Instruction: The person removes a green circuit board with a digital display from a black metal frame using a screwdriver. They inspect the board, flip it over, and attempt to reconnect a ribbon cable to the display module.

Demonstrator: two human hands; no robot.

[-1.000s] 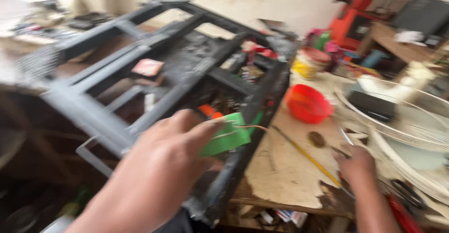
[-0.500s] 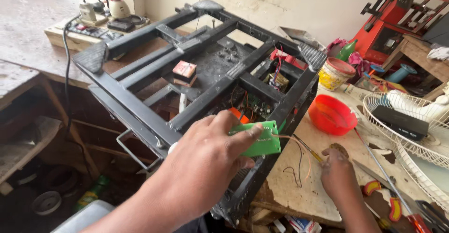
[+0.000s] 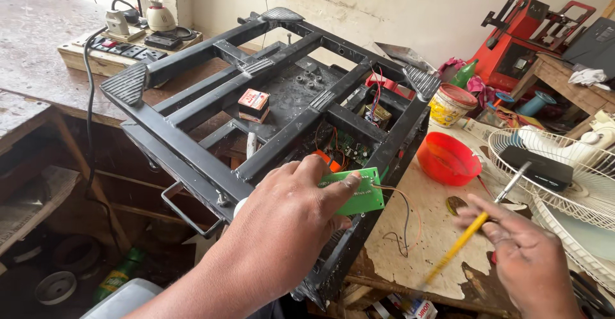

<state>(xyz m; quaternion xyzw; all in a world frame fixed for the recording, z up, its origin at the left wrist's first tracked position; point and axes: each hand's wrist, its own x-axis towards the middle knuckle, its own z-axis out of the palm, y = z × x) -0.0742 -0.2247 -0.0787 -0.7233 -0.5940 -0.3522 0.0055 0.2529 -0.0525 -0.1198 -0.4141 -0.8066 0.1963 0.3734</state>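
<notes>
Head camera looks down on a black metal frame chassis [image 3: 256, 101] lying tilted on a worn wooden workbench [image 3: 435, 236], its ribbed rubber feet at the corners pointing up. At the frame's near edge the left hand [image 3: 282, 229] pinches a small green circuit board [image 3: 360, 192] between thumb and fingers; thin wires [image 3: 403, 220] trail from the board's right end down over the bench. To the right, well apart from the board, the right hand [image 3: 528, 255] grips a slim yellow-handled tool [image 3: 467, 236] with a metal shaft, held at a slant with the metal tip up toward a white wire fan guard [image 3: 564, 184]. Just beside the frame's right side sits a red plastic bowl [image 3: 448, 159], and behind it a yellow tub with a red lid [image 3: 451, 104]. A small red-and-white box [image 3: 254, 104] rests inside the frame.
</notes>
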